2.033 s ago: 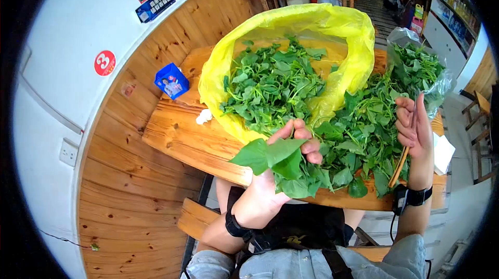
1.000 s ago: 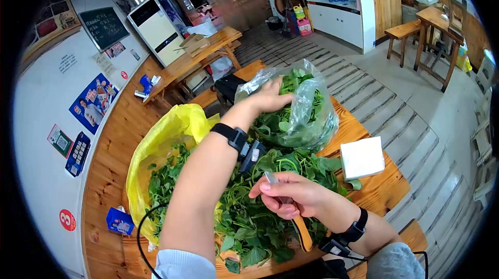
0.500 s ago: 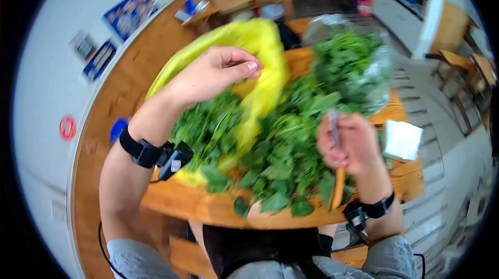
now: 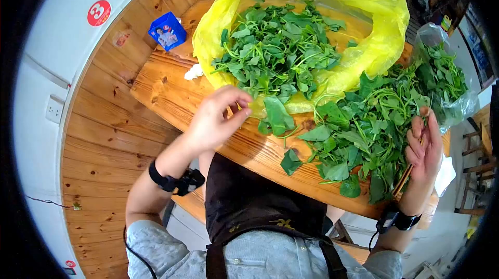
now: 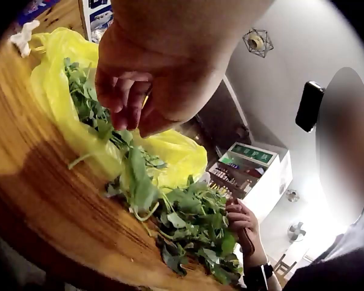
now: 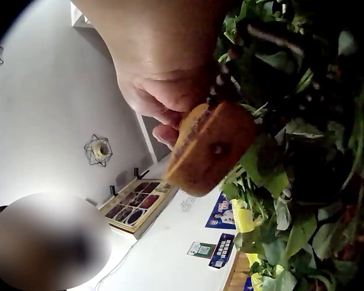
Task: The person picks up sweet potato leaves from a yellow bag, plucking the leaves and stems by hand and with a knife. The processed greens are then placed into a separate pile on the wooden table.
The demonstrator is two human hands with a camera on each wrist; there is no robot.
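Observation:
My left hand is over the table by the near rim of the yellow plastic bag, fingers loosely curled and nothing visible between them. Just right of its fingertips lies a leafy sprig against the bag. Inside the bag is a heap of picked green leaves. At the right, my right hand grips a knife by its orange-brown handle; the fingers hide much of the knife. Beside that hand spreads a pile of leafy stems on the table.
A clear plastic bag with more greens stands beyond the right hand. Left of the yellow bag are a blue box and a crumpled white tissue. White paper lies at the right, and a loose leaf near the table edge.
My left hand left with leaves for the clear bag, came back over the yellow bag without them, then lowered toward its near rim. The right hand keeps holding the knife.

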